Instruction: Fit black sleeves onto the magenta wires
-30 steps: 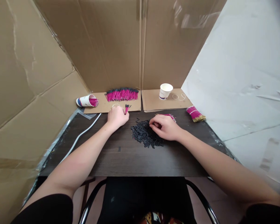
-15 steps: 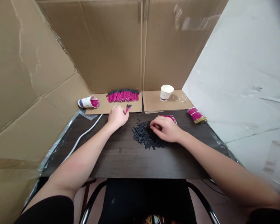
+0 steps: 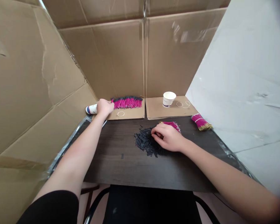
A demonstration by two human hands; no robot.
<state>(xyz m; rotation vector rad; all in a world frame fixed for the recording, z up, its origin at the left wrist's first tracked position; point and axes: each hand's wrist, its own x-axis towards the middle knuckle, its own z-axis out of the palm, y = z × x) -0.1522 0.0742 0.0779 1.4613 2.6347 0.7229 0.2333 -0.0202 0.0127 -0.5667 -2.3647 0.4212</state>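
My left hand (image 3: 105,106) is at the left end of a row of pink wires with black sleeves (image 3: 128,102) on the left cardboard sheet. Its fingers are closed, with a few pink, black-tipped wires showing at the fingertips. My right hand (image 3: 167,137) rests over the right side of a pile of short black tubes (image 3: 146,141), thumb and fingers pinched together. Whatever lies between those fingertips is hidden. Just behind this hand lie loose pink wires (image 3: 174,125), partly covered by it.
A paper cup (image 3: 91,109) lies on its side at the left, its mouth hidden by my left hand. Another cup (image 3: 169,99) stands upright on the right cardboard sheet (image 3: 154,109), beside rubber bands (image 3: 183,104). A banded pink wire bundle (image 3: 201,122) lies far right. Cardboard walls enclose the desk.
My left hand has moved left and back, carrying its small bunch of wires from the sheet's front to the row's left end. My right hand stays at the tube pile. The view has tilted up.
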